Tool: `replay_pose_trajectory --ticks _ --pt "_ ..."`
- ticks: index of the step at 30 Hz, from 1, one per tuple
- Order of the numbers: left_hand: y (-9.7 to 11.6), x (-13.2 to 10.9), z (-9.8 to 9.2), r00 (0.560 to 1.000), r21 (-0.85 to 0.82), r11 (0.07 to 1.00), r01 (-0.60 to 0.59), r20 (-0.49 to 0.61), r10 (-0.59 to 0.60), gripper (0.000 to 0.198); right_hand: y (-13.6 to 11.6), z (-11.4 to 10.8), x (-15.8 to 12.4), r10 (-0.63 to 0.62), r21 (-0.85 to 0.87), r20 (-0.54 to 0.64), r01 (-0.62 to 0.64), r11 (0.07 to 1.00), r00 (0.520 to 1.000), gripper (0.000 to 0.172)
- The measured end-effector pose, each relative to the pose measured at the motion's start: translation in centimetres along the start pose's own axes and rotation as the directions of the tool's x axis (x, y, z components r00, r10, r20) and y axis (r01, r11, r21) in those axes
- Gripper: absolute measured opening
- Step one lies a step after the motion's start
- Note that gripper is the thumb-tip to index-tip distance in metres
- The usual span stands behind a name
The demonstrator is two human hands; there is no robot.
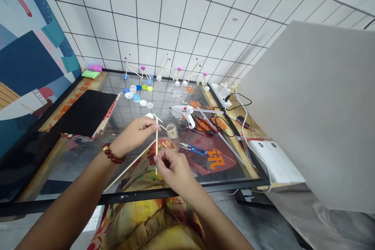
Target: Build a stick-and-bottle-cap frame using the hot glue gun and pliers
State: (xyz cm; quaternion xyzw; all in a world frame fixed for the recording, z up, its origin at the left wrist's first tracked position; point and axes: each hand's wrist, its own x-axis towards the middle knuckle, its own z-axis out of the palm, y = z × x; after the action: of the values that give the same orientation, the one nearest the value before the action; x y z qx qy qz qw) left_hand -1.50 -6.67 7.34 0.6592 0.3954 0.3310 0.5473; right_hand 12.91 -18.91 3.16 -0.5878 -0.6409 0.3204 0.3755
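Note:
My left hand (135, 133), with a red bead bracelet on its wrist, pinches the upper part of a thin wooden stick (156, 141). Lower down, the thumb and fingers of my right hand (175, 166) are closed on the same stick, which stands nearly upright in view. A short stick piece (158, 118) crosses at its top; whether it is joined there I cannot tell. Beyond my hands lies a white glue gun (184, 114). A small clear jar (172, 133) is just past my right hand, beside blue-handled snips (195, 149). One long stick (130, 166) lies under my left forearm.
Several bottle caps (136, 98) lie on the glass tabletop (114, 80). Three small stick-and-cap bicycle models (166, 71) stand along the wall. A black board (86, 112) rests on the left. Cables and a white power strip (224, 93) run along the right edge.

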Motion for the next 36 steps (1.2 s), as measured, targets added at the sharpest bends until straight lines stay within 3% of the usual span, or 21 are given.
replay_pose_trajectory --ticks 3,6,8,10,13,15,16,18,20,25,32,36 --pt "-0.2 0.3 0.1 0.996 -0.125 0.992 -0.017 -0.086 0.006 0.019 0.5 -1.1 0.2 -0.001 -0.234 -0.001 0.001 0.972 1.000 0.015" --pt "-0.2 0.4 0.0 0.983 -0.406 0.914 -0.002 -0.167 -0.073 0.020 1.6 -2.4 0.6 0.101 -0.545 -0.082 -0.129 0.828 0.991 0.015" --pt "-0.1 0.4 0.1 0.986 -0.528 0.849 0.016 -0.135 -0.102 0.016 2.3 -3.0 0.8 0.150 -0.657 -0.084 -0.168 0.735 0.985 0.013" --pt "-0.1 0.4 0.5 0.990 -0.601 0.797 0.056 -0.068 -0.121 0.013 2.9 -3.4 0.9 0.152 -0.677 -0.055 -0.148 0.721 0.987 0.012" --pt "-0.4 0.2 1.5 0.984 -0.652 0.742 0.156 0.038 -0.174 0.014 3.4 -3.7 0.9 0.094 -0.482 -0.108 -0.135 0.866 0.990 0.013" --pt "-0.7 0.1 2.1 0.975 -0.652 0.728 0.211 0.083 -0.208 0.015 3.5 -3.7 1.1 0.110 -0.135 -0.197 -0.138 0.981 0.974 0.017" --pt "-0.8 0.0 2.4 0.970 -0.650 0.724 0.231 0.099 -0.221 0.017 3.3 -3.5 1.3 0.146 0.068 -0.218 -0.134 0.989 0.965 0.021" --pt "-0.9 -0.2 3.0 0.963 -0.652 0.712 0.262 0.134 -0.232 0.020 2.8 -3.1 1.8 0.223 0.386 -0.202 -0.132 0.913 0.954 0.028" --pt "-0.9 -0.4 3.4 0.958 -0.662 0.694 0.284 0.178 -0.223 0.022 2.1 -2.4 2.5 0.265 0.545 -0.178 -0.130 0.828 0.948 0.031" --pt "-1.1 -0.6 4.0 0.949 -0.677 0.664 0.316 0.236 -0.211 0.025 1.1 -1.0 3.9 0.297 0.652 -0.166 -0.121 0.748 0.940 0.031" --pt "-1.6 -0.4 4.1 0.945 -0.663 0.675 0.324 0.192 -0.265 0.026 1.7 -1.2 4.0 0.240 0.573 -0.111 -0.135 0.808 0.964 0.028" --pt "-1.5 -0.7 4.2 0.942 -0.651 0.682 0.334 0.204 -0.266 0.023 1.8 -2.4 4.3 0.225 0.574 -0.233 -0.053 0.817 0.946 0.024"
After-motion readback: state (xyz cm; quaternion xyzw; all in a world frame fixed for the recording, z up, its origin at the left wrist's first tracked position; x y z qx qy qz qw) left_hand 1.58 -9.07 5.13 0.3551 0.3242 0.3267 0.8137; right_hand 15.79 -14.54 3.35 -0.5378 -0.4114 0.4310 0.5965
